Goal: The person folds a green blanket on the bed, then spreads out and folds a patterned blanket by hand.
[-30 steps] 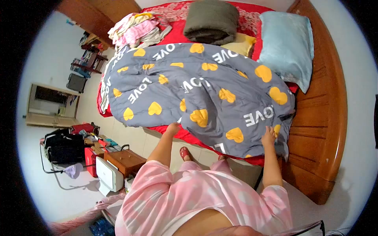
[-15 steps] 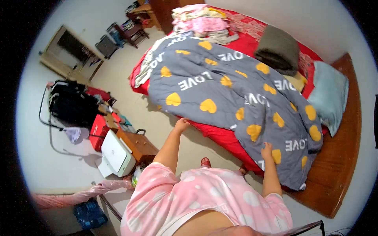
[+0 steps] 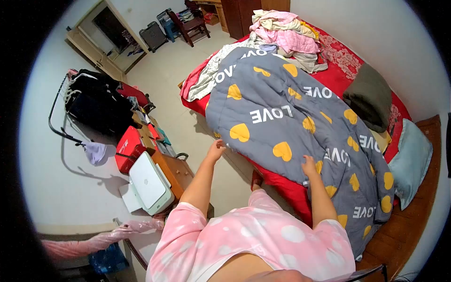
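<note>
A grey quilt [image 3: 270,96] with yellow hearts and white "LOVE" lettering lies rumpled across the bed, over a red sheet [image 3: 289,190]. My left hand [image 3: 216,150] is in front of the quilt's near left edge, its fingers loosely bent and apart, with nothing visible in them. Over the quilt's near side is my right hand [image 3: 309,166], fingers apart and holding nothing I can see. Whether its fingertips touch the fabric I cannot tell.
Folded bedding [image 3: 286,35], a dark green blanket [image 3: 369,98] and a light blue pillow [image 3: 411,162] lie on the bed. To the left stand a white printer [image 3: 149,183] on a wooden cabinet [image 3: 176,174] and a clothes rack [image 3: 54,117]. A chair [image 3: 188,28] stands farther back.
The view has shifted, with the bed now farther right in it. My right hand has moved left along the quilt's near side, and my body has stepped forward. The quilt lies much the same.
</note>
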`<state>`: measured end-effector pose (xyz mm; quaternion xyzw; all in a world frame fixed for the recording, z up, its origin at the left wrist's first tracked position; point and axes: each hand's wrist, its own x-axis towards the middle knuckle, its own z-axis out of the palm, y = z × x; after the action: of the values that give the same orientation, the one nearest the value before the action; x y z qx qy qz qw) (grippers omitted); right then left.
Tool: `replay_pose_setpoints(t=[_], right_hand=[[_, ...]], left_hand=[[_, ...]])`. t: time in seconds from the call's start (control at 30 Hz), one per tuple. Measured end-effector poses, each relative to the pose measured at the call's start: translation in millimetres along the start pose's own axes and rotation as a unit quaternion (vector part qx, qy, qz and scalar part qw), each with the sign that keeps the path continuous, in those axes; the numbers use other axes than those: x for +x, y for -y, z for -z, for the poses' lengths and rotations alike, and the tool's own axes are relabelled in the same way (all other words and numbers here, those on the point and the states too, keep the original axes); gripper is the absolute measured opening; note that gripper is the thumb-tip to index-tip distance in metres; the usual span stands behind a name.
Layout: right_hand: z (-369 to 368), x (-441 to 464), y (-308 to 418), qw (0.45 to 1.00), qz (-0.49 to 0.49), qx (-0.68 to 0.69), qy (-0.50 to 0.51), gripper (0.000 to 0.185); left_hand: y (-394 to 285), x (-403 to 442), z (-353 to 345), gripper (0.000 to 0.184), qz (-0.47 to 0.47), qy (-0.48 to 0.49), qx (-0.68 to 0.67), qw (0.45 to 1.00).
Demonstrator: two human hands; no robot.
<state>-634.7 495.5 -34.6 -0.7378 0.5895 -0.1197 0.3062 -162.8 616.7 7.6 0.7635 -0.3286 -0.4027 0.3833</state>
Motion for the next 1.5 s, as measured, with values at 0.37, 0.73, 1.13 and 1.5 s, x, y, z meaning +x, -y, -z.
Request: replay_pose_setpoints(t=[0.37, 0.73, 1.13, 1.5], right_hand=[[-54, 205, 110, 0.997, 0.022, 0.027, 0.071, 0.043], [-34, 316, 209, 0.989, 0.031, 0.134, 0.050, 0.037], [-103, 305, 227, 0.938, -0.231, 0.245, 0.084, 0.027], [-87, 401, 339, 0.959, -0.111, 0.256, 0.053, 0.036]], left_hand=[[-47, 159, 70, 0.052, -0.003, -0.051, 0.017, 0.999], [-52, 357, 68, 0.074, -0.026, -0.106, 0.170, 0.979], [-49, 553, 67, 0.094, 0.017, -0.040, 0.193, 0.980], [-108, 504, 41, 0.046, -0.097, 0.059, 0.116, 0.987]])
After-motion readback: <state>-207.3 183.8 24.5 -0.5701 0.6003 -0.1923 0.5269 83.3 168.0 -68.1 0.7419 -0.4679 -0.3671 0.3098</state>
